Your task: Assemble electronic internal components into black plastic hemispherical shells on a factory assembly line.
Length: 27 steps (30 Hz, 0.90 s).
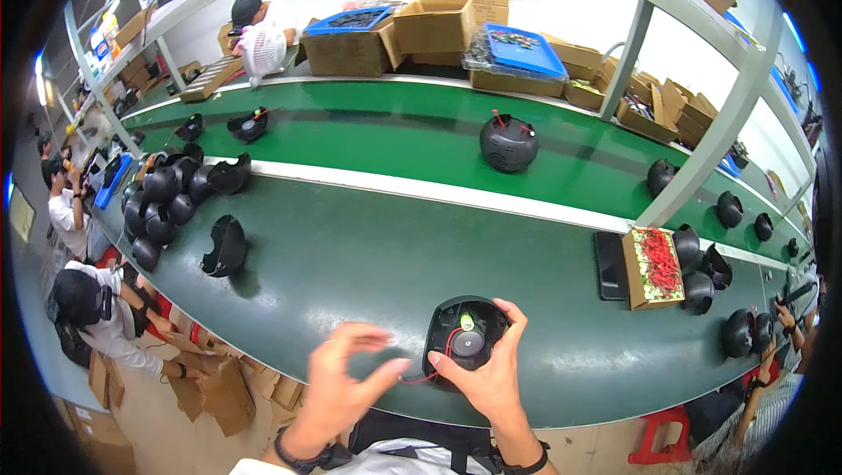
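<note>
On the dark green bench (351,256), starting at my far left, a cluster of black half-shells (162,203) lay heaped, with one lone shell (226,245) lying a little nearer to me. Moving right, my left hand (338,387) hovered just above the near edge of the bench, blurred, fingers loosely curled with the thumb stretched toward the right; it gripped nothing that I could make out, though its thumb tip sat close to the red wire (430,376). Just beside it, the open black housing (465,339) rested on the bench, hollow side up, showing a round speaker cone and a small yellow-green part inside. My right hand (487,370) cupped that housing from the near side, fingers wrapped over its right rim and thumb pinching at the red wire where it trailed out to the left. I judged the step in hand to be dressing the wire into the housing; the next move would call for a steady hold on the shell while the left fingers took the loose lead. Farther right stood a small carton of red parts (653,266) beside a dark flat tray (610,264), then more black shells (702,269), well apart from both hands.
</note>
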Motion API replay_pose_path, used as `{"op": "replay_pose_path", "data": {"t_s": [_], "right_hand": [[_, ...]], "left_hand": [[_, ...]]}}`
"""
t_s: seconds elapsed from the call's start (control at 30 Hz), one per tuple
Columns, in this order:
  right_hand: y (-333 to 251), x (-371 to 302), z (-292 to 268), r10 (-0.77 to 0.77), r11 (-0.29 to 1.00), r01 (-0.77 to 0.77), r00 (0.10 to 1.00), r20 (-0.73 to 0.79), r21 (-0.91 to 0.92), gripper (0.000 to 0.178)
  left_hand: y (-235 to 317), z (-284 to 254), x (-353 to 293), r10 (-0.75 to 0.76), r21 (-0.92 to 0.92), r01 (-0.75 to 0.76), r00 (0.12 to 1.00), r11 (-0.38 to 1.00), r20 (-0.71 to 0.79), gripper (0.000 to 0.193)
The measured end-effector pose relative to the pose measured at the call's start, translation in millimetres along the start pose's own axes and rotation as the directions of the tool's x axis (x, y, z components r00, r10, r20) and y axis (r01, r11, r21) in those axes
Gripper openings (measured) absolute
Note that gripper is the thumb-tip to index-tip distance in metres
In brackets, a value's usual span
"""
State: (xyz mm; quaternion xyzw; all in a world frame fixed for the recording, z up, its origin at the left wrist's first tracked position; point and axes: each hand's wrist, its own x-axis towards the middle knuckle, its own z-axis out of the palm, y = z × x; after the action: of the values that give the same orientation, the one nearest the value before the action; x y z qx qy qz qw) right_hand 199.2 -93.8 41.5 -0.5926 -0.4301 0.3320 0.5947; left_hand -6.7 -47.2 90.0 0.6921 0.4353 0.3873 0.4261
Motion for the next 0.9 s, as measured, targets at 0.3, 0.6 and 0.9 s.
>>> {"op": "replay_pose_path", "data": {"t_s": [0.3, 0.6, 0.9], "right_hand": [[6.4, -8.4, 10.1, 0.004, 0.995, -0.006, 1.000, -0.012, -0.103, 0.110], [11.7, -5.8, 7.2, 0.048, 0.969, -0.058, 0.998, -0.048, -0.240, 0.110], [22.4, 0.0, 11.1, 0.094, 0.983, -0.108, 0.990, -0.102, -0.149, 0.106]], "left_hand": [[-10.2, 38.4, 32.1, -0.072, -0.101, 0.094, 0.976, 0.990, 0.207, 0.022], [-26.9, 36.5, 43.9, 0.292, 0.187, -0.337, 0.928, 0.923, 0.231, 0.015], [7.0, 18.4, 56.2, -0.150, 0.003, 0.162, 0.907, 0.987, 0.394, 0.012]]}}
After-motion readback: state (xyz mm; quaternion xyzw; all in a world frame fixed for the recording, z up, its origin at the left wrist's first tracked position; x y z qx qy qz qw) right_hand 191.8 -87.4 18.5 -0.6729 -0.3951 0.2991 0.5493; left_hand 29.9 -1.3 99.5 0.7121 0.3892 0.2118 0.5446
